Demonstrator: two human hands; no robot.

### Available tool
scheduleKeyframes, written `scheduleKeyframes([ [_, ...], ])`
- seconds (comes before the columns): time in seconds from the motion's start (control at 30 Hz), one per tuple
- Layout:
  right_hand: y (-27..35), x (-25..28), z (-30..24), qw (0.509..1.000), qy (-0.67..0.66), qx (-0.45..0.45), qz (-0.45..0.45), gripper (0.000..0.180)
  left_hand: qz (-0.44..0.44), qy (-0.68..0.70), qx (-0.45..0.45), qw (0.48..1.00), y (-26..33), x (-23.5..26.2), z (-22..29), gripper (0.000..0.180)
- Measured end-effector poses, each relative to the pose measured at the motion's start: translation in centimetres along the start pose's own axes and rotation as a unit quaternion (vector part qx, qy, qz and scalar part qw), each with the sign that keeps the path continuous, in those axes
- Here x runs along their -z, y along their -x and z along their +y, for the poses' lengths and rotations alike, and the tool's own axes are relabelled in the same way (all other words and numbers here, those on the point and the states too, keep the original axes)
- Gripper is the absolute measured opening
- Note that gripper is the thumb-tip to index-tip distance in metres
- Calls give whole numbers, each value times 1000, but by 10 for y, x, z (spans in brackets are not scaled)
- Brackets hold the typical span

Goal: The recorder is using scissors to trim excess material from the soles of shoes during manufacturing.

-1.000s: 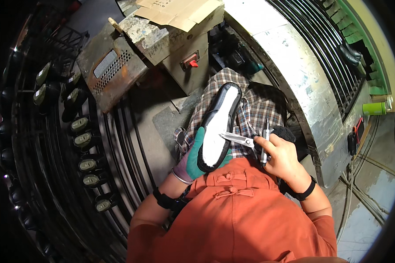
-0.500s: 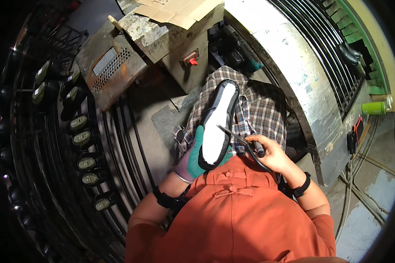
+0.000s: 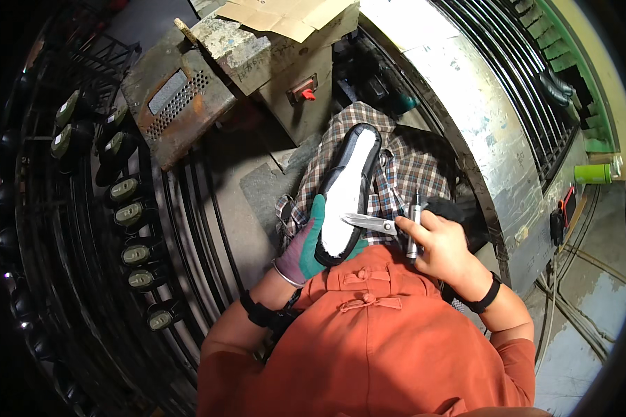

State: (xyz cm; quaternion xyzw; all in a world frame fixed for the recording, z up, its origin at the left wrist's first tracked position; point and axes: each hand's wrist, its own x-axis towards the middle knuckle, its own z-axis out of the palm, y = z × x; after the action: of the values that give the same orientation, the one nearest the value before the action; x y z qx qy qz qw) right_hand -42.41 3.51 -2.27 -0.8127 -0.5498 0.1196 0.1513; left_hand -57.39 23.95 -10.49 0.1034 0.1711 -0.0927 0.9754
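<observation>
A black shoe (image 3: 373, 149) lies bottom up over my lap, with a long white surface showing within its dark rim. My left hand (image 3: 306, 249), in a green and purple glove, is wrapped round its heel end. My bare right hand (image 3: 442, 244) is closed beside the shoe. From its fingers a flat, tapered silver tool (image 3: 372, 222) reaches left, its tip over the white surface; whether it touches cannot be told. A slim silver cylinder with a thin tip (image 3: 414, 229) stands out of the same hand. The tool's handles are hidden by the fingers.
A checked cloth (image 3: 424, 163) covers my knees. On the left, racks carry several dark shoe forms (image 3: 139, 256). Ahead stands a worn metal box with a red switch (image 3: 307, 94). To the right is a metal bench (image 3: 459, 90) with a slatted section and a green can (image 3: 592, 174).
My right hand has turned, and the tool has swung nearer to level, its tip lower on the white surface. The cylinder now stands more upright. My left hand still holds the shoe.
</observation>
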Motion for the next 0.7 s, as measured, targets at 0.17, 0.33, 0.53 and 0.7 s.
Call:
scheduleKeyframes([
  [0.17, -1, -33, 0, 919, -380, -107, 8, 42, 20, 2, 2, 1000, -2, -2, -1, 79],
  [0.33, 4, 1, -4, 1000, 9, 16, 2, 51, 4, -20, -3, 1000, -3, 7, -2, 81],
  [0.53, 9, 17, -7, 991, 104, 84, -4, 60, -2, 20, -3, 1000, -6, 2, -4, 77],
  [0.7, 10, 31, -5, 977, 170, 117, -47, 57, 98, -180, -69, 976, -6, 53, -23, 78],
])
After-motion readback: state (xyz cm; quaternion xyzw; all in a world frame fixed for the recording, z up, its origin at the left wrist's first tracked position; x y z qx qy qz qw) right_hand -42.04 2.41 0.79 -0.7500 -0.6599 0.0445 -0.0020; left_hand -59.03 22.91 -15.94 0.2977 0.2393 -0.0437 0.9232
